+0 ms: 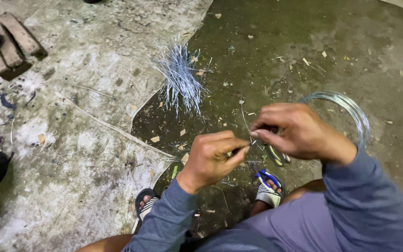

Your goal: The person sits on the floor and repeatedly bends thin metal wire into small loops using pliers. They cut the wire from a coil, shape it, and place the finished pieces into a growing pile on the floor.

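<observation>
Fingers of the left hand (213, 156) are curled in, thumb pressed against forefinger, pinching one end of a thin piece of wire (249, 145). Fingers of the right hand (291, 130) are bunched the same way, thumb and forefinger nipped on the other end of that wire, so the short strand runs between the two hands, which sit close together without quite touching. Under the right hand lie pliers (275, 155) with yellow-green handles; whether the palm grips them or they only lie below it cannot be told. Looped around the right wrist hangs a coil of wire (354, 112), shiny and grey, just right of the pinched strand. Beyond the strand, up on the dirt floor (276, 42), lies a heap of cut wire pieces (180, 79). Below the strand are two sandalled feet, one sandal (267, 186) with a blue strap. Far left of the strand, bricks (10, 44) rest on a pale sheet (85, 140).
</observation>
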